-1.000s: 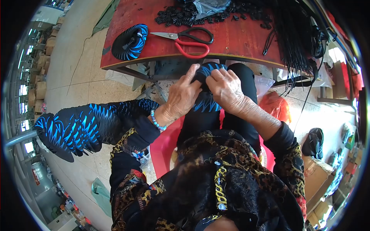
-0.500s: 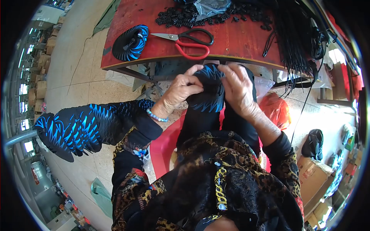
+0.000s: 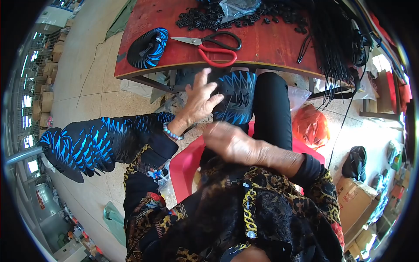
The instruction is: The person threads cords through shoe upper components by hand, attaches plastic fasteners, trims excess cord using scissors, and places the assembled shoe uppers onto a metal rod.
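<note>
A black-and-blue patterned fabric piece, like a shoe upper (image 3: 238, 98), lies over my left thigh with black cord across its middle. Beside its left edge is my left hand (image 3: 200, 98), fingers spread and holding nothing visible. My right hand (image 3: 229, 142) is closed and blurred by motion, below the piece near my lap. A faint thin line runs from the piece toward it, but what the fingers hold is hidden. Left of my left forearm, a stack of similar uppers (image 3: 96, 144) hangs on a metal bar (image 3: 24, 156).
On the red table (image 3: 270, 48) lie scissors (image 3: 214, 46), a curled black-and-blue upper (image 3: 148, 48) and a pile of small black plastic parts (image 3: 200, 19). Black cords (image 3: 334, 61) hang off its right end. A red plastic bag (image 3: 310, 126) sits on the floor.
Both hands have come off the upper. My right hand has swung down and left toward my lap; my left hand has shifted left and spread its fingers.
</note>
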Tool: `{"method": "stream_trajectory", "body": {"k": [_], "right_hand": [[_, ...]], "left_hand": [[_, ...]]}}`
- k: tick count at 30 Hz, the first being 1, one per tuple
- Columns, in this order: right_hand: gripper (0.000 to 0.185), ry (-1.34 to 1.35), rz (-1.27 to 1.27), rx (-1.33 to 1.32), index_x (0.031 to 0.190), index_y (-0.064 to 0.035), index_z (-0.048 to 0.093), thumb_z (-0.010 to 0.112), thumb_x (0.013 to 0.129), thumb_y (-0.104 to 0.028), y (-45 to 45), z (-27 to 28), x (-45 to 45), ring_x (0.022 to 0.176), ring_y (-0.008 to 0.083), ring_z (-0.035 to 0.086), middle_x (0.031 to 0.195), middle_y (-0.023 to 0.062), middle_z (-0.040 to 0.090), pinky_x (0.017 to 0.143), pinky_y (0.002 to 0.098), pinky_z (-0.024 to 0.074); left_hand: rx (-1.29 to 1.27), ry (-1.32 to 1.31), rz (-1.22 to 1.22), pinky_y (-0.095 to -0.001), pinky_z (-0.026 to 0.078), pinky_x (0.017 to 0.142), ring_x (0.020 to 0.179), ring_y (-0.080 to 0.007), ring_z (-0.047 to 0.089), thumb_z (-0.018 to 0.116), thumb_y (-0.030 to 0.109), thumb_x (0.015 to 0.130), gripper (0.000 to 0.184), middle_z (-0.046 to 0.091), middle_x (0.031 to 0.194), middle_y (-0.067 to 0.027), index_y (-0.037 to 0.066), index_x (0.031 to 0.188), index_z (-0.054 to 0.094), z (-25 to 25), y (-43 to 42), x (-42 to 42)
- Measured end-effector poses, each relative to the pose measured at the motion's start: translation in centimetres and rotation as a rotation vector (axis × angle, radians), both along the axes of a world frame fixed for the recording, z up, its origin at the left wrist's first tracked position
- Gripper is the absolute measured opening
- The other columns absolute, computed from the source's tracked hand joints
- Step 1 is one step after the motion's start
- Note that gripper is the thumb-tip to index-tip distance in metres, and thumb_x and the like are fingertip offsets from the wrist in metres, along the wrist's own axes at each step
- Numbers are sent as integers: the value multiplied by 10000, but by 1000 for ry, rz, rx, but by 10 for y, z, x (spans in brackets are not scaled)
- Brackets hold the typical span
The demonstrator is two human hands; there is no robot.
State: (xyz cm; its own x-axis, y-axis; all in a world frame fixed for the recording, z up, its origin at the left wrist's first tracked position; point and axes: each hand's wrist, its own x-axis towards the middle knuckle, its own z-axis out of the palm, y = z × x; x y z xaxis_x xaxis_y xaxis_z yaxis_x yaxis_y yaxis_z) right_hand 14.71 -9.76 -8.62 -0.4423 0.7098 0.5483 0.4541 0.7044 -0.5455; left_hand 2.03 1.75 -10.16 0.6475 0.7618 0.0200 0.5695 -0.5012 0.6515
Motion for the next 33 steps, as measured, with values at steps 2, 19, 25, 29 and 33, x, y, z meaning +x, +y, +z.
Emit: {"method": "stream_trajectory", "body": {"k": [2,19,25,29,33], "right_hand": [[188,-61,145,-119,894,-26,553,583,708,-28,-3,-1,-3,810,263,547,928,107,554,748,327,466],[96,5,-478,-230,829,-31,611,601,740,1,33,-4,64,621,257,573,781,96,536,553,326,481],[123,-209,-424,-146,824,-30,612,587,712,15,38,2,61,655,240,544,806,76,522,563,316,461],[127,-343,-312,-68,808,-44,600,582,694,10,45,8,69,691,241,530,815,70,508,590,323,458],[119,-455,-176,-1,784,-62,579,582,682,-1,61,16,76,732,247,526,822,69,501,621,334,462]], "left_hand": [[196,131,-7,-285,351,918,1118,-187,439,559,103,824,150,350,1362,-103,-10,742,613,-5,2,-2],[-566,-390,-58,-241,353,944,1058,-152,485,569,19,806,489,546,1178,-94,8,1282,454,-7,-6,12],[-494,-204,-146,-233,362,931,1009,-145,503,562,-6,800,661,547,1166,-91,40,1396,277,-7,0,5],[-530,-247,-123,-224,360,929,1000,-138,507,563,-2,800,670,549,1162,-90,48,1401,271,-7,-3,8],[-629,-333,-75,-217,362,922,997,-131,509,562,3,802,637,555,1149,-86,46,1384,308,4,-6,11]]}}
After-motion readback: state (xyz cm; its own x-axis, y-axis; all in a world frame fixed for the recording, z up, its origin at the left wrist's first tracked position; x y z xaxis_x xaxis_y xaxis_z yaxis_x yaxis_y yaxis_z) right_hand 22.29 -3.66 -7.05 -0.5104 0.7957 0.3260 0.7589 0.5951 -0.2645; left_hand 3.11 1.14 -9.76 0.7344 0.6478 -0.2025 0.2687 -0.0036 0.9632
